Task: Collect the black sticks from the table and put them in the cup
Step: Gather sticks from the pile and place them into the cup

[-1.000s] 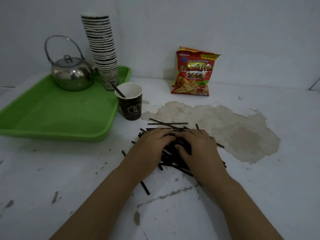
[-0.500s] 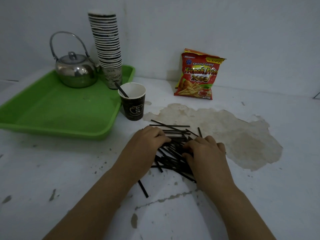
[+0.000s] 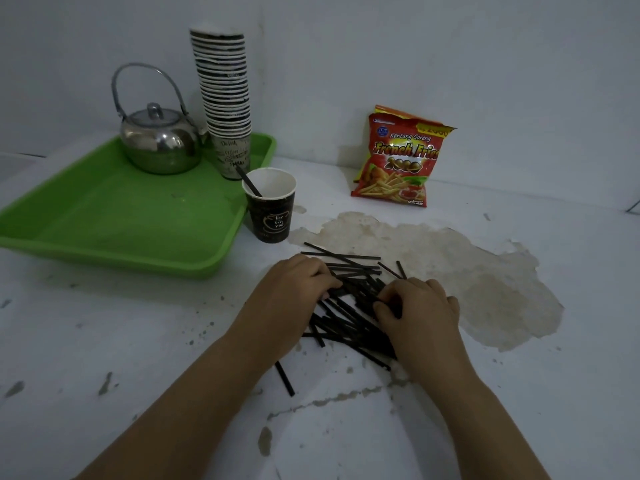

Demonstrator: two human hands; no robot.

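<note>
My left hand and right hand curl their fingers around the black sticks heaped on the worktop, near the paper cup. A loose, uneven bundle could shed sticks or tip that cup.

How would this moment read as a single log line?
stage: gathering | left hand, right hand: on pile of thin black sticks | black paper cup: one stick inside | stray stick: near left forearm
</note>
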